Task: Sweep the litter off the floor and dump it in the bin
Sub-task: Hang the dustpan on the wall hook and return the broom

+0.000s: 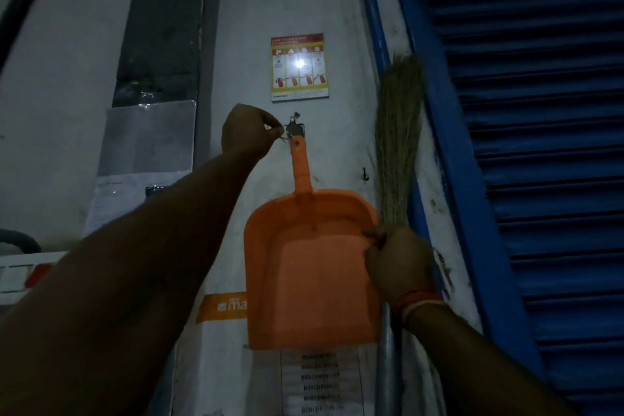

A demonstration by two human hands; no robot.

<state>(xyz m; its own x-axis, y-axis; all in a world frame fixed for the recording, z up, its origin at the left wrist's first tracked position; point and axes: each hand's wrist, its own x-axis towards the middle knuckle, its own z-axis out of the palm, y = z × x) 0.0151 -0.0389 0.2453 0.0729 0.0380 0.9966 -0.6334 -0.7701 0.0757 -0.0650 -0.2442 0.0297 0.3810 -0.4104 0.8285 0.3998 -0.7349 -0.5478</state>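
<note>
Left hand pinches the loop by the hook; lift toward 12 o'clock, while right hand grips dustpan and broom.

A dustpan hangs flat against the wall, handle up, its top at a hook. Above the hook a poster is stuck to the wall. Just right of the dustpan a broom stands bristles up, between the pan and a shutter further right. The left hand is at the hook's left side; the right hand is at the pan's right rim, over the broom's handle. A carton sits below, behind the pan's lower edge.
</note>
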